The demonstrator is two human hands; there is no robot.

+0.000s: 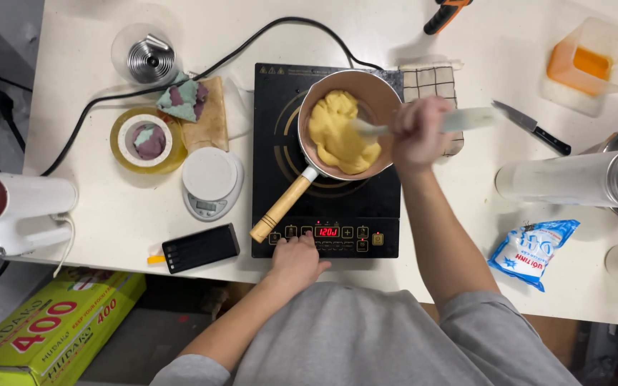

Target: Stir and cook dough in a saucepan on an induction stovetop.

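While the right hand (418, 136) is closed around the handle of a pale spatula (423, 124), the blade end of that spatula sits in a mass of yellow dough (337, 136) inside a small saucepan (377, 89). The saucepan stands on a black induction cooktop (388, 207) near the middle of the bench (466, 236), its wooden handle (280, 209) pointing toward the front edge. The left hand (296, 259) rests at the front of the cooktop with its fingers loosely spread on the control strip, beside the red display; it grips nothing.

Just behind the saucepan a checked cloth (423, 82) lies partly under the right hand. Left of the cooktop sit a round white kitchen scale (211, 182) and, nearer the front edge, a flat black device (200, 248). Farther left is a yellow-rimmed dish (124, 139) with purple and green dough. Toward the right edge lie a knife (534, 127), a clear cylinder (563, 179) on its side and a blue-and-white bag (534, 250). An orange-stained plastic container (595, 64) stands near the back right corner.
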